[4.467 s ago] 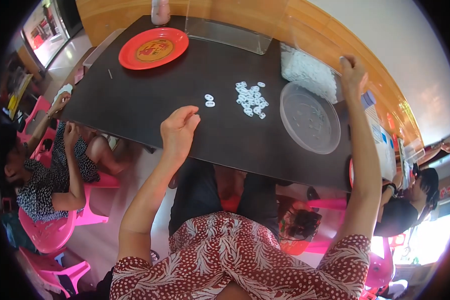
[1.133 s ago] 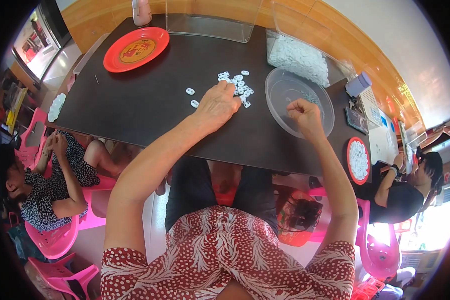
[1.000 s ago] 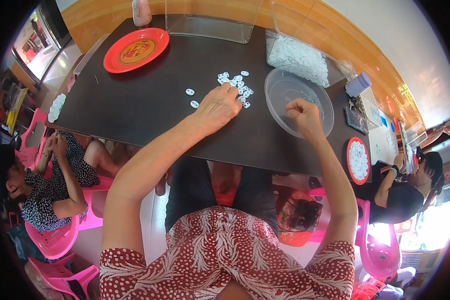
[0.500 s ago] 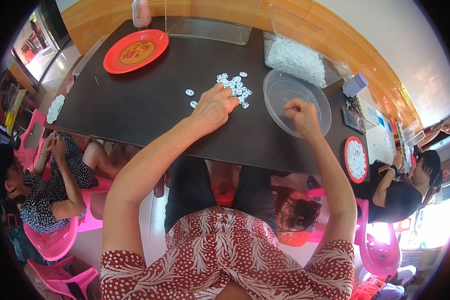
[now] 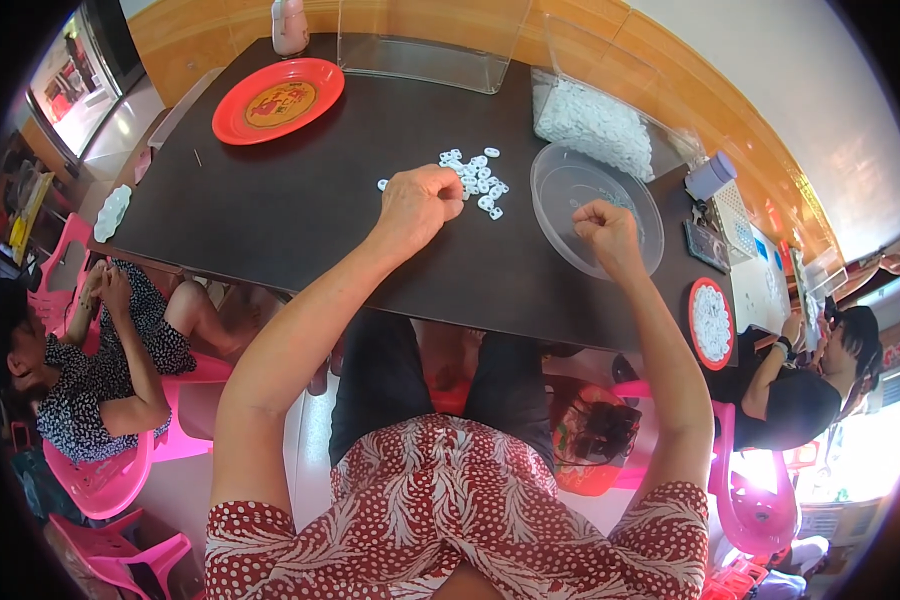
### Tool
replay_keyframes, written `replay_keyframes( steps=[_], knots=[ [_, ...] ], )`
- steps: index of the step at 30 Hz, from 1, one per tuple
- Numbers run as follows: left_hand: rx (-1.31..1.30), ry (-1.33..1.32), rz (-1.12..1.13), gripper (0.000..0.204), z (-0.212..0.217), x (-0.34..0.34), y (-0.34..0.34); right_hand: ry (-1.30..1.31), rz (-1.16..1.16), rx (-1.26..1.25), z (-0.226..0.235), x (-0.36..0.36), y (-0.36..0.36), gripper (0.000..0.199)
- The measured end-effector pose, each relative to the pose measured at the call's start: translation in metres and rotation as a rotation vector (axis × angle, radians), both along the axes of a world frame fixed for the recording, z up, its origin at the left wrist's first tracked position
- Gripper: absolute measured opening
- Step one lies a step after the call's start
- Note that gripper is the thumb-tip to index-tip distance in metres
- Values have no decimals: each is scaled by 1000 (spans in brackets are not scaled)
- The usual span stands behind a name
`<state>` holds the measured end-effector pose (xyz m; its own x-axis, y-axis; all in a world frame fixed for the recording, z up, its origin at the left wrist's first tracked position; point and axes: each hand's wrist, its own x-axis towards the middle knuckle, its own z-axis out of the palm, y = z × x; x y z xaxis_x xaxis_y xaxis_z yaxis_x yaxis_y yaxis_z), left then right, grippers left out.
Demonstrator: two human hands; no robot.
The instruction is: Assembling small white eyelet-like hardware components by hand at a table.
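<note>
A small heap of white plastic pieces with two holes each (image 5: 484,182) lies on the dark table (image 5: 300,210). My left hand (image 5: 420,207) is over the heap's left edge, its fingers curled together; whatever they hold is hidden. Over a round clear plastic dish (image 5: 562,182), my right hand (image 5: 607,236) keeps thumb and forefinger pinched. Anything in that pinch is too small to make out. Tiny greyish bits (image 5: 615,198) lie in the dish, behind the right hand. One loose white piece (image 5: 382,185) shows just left of my left hand.
A clear bin of white pieces (image 5: 595,128) stands at the back right, near a purple-lidded bottle (image 5: 710,175) and a phone (image 5: 706,243). Red plates lie far left (image 5: 235,110) and right (image 5: 697,300). Co-workers sit left (image 5: 100,370) and right (image 5: 800,385).
My left hand has drawn its fingers in from the heap and lifted slightly, covering some loose pieces at its left. My right hand stays pinched over the dish.
</note>
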<state>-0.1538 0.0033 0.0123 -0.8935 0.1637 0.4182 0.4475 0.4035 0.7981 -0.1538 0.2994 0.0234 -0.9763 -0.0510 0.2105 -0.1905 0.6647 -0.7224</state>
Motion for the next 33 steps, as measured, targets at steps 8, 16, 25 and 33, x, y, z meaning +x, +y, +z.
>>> replay_keyframes(
  steps=[8,16,25,33],
  knots=[
    [575,-491,-155,5,26,14,-7,29,-59,-16,9,5,-3,12],
    [839,-614,-186,8,19,65,3,-49,119,-336,50,53,-70,15],
    [1005,-573,-193,11,11,98,7,-67,298,-481,32,82,-122,19],
    [999,-509,-160,12,4,109,5,-99,301,-536,24,87,-131,20]
  ],
)
